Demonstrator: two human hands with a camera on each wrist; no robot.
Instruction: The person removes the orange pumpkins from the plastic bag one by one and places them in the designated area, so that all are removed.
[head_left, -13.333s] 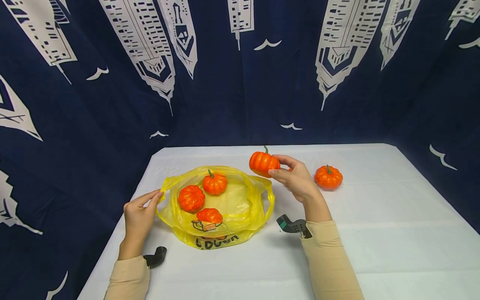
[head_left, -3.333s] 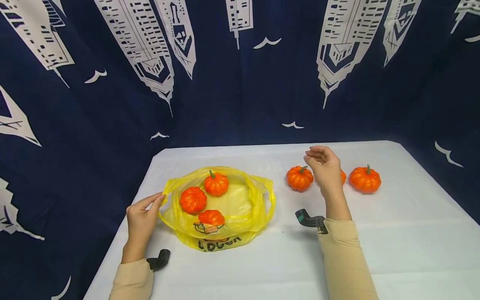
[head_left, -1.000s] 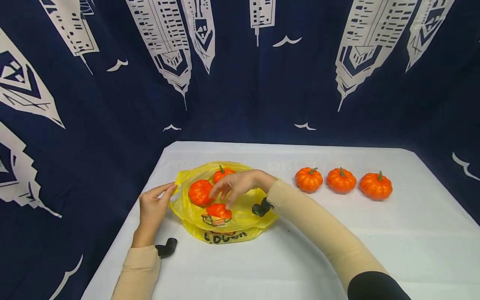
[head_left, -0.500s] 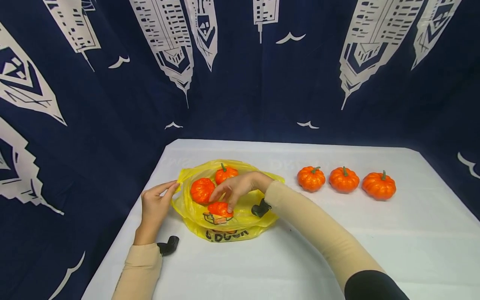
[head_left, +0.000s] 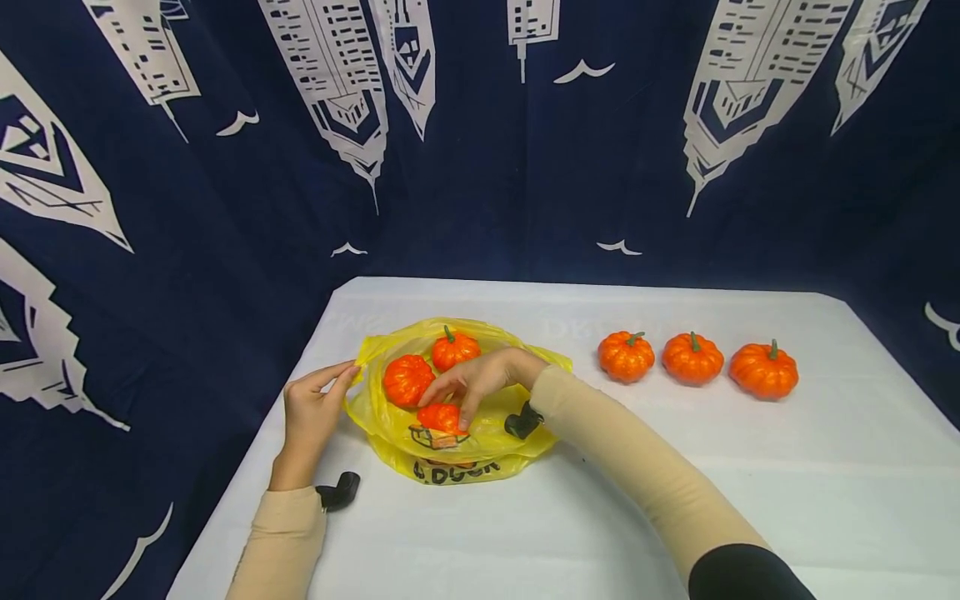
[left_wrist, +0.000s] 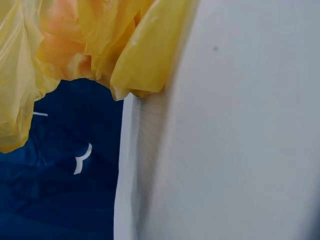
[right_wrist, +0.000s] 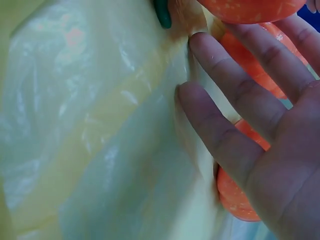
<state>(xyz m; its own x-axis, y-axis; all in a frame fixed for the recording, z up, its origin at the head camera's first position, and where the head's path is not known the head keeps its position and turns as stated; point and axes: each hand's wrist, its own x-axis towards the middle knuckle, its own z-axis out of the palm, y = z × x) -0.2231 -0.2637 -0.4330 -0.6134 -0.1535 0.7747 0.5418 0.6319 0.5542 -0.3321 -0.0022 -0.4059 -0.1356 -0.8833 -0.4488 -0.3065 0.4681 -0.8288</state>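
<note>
My left hand (head_left: 311, 421) pinches the left rim of a yellow plastic bag (head_left: 491, 450) between thumb and fingertips. Inside lie a left pumpkin (head_left: 407, 381), a back pumpkin (head_left: 454, 351) with a green stem, and a front pumpkin (head_left: 442, 417) partly covered by bag film. Reaching into the bag, my right hand (head_left: 483, 379) has its thumb and fingers on either side of the front pumpkin. In the right wrist view, the fingers (right_wrist: 245, 95) look mostly straight and spread, close among the pumpkins. Yellow film (left_wrist: 145, 55) hides the left fingertips in the left wrist view.
Three more orange pumpkins sit in a row right of the bag: a near one (head_left: 626, 357), a middle one (head_left: 692, 358) and a far-right one (head_left: 763, 371). White cloth covers the table (head_left: 675, 450). A dark blue printed curtain (head_left: 480, 183) hangs behind.
Earlier, the right hand held a pumpkin above the table, then let go near the row, which grew to three. It then moved left into the bag and lowered over the front pumpkin. The left hand kept its pinch.
</note>
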